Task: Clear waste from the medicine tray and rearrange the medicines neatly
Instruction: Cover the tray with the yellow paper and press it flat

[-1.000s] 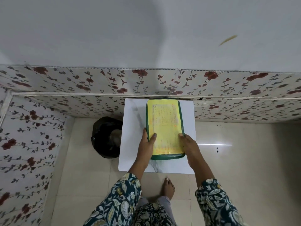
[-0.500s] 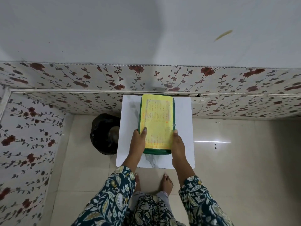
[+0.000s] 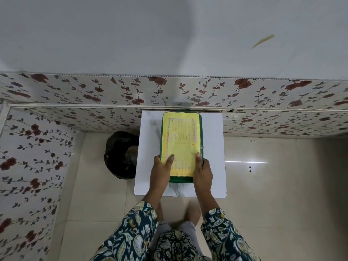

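A green medicine tray [image 3: 181, 179] lies lengthwise on a small white table [image 3: 212, 147]. A yellow printed sheet [image 3: 180, 136] covers its whole top, so what is inside is hidden. My left hand [image 3: 161, 170] grips the tray's near left corner, thumb pressed on the sheet. My right hand [image 3: 203, 171] grips the near right corner the same way. The tray's far end reaches the flowered wall panel.
A bin lined with a black bag [image 3: 121, 154] stands on the floor just left of the table. Flower-patterned wall panels [image 3: 37, 147] close the back and the left side. Pale floor tiles [image 3: 282, 185] spread to the right. My bare feet [image 3: 192, 213] stand under the table's near edge.
The tray, held in both hands, has shifted from the table's right part toward its middle. Both hands kept their grip on its near corners.
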